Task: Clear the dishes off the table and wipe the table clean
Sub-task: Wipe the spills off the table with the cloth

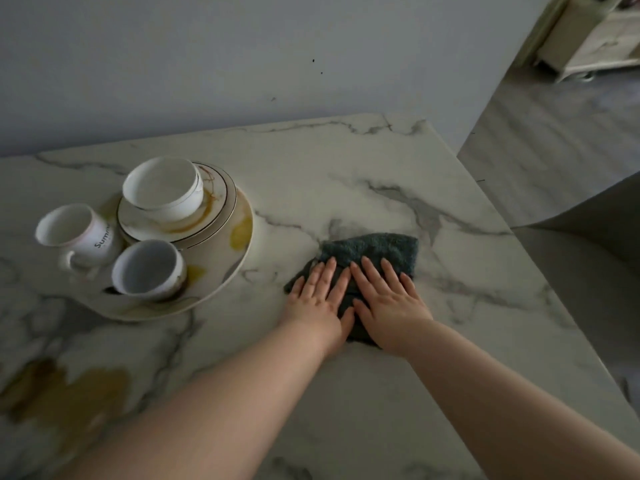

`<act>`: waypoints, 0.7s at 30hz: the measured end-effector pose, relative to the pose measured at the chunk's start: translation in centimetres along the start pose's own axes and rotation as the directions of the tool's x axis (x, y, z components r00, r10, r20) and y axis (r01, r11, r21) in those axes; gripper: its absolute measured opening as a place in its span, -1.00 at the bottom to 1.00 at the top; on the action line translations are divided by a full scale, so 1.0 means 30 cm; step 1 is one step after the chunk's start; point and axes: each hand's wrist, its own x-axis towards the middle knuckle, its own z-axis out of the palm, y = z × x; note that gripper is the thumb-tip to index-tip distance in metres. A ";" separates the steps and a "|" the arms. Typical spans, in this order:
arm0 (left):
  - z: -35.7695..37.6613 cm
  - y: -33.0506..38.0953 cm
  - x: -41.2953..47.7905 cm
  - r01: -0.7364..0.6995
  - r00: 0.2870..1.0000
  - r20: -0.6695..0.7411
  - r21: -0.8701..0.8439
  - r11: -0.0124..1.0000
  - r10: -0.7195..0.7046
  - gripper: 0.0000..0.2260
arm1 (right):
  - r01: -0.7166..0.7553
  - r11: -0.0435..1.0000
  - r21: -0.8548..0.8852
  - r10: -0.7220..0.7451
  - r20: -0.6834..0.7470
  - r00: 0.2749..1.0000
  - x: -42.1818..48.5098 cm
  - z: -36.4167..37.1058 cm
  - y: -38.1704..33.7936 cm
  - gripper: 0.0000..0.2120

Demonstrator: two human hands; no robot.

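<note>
A dark teal cloth lies on the white marble table, right of centre. My left hand and my right hand rest flat on it side by side, fingers stretched out and pressing down, not curled around it. To the left, a large plate with yellow smears carries a stack of smaller stained plates topped by a white bowl. A white mug with lettering and a second cup also sit on it. A yellow-brown spill marks the table at the near left.
A grey wall runs close behind the table's far edge. The table's right edge drops to the floor, with a dark grey furniture piece beside it. A pale cabinet stands far off at the top right.
</note>
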 end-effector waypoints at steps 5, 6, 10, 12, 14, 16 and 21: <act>0.124 0.055 -0.333 -0.074 0.995 0.068 0.004 0.997 0.074 -0.40 | -0.027 1.000 -0.006 0.027 0.011 1.000 -0.343 0.157 -0.076 -0.43; 0.150 0.068 -0.388 -0.091 0.993 0.069 -0.001 0.996 0.091 -0.37 | -0.039 0.999 -0.007 0.039 0.013 0.999 -0.400 0.187 -0.088 -0.41; 0.217 0.126 -0.550 -0.160 0.980 0.116 -0.019 0.987 0.161 -0.18 | -0.124 0.991 -0.046 0.124 -0.003 0.992 -0.609 0.265 -0.117 -0.39; 0.222 0.158 -0.584 -0.180 0.976 0.124 -0.015 0.984 0.181 -0.14 | -0.165 0.985 -0.043 0.165 0.000 0.986 -0.660 0.279 -0.106 -0.40; 0.239 0.171 -0.580 -0.178 0.979 0.098 0.001 0.984 0.177 -0.17 | -0.150 0.989 -0.018 0.150 0.014 0.989 -0.680 0.279 -0.095 -0.40; 0.239 0.186 -0.558 -0.182 0.983 0.008 0.045 0.982 0.181 -0.27 | -0.132 0.991 -0.011 0.132 0.017 0.991 -0.676 0.271 -0.075 -0.40; 0.186 0.229 -0.423 -0.194 0.977 0.105 0.060 0.979 0.187 -0.35 | -0.148 0.989 0.005 0.148 -0.013 0.989 -0.575 0.206 0.033 -0.40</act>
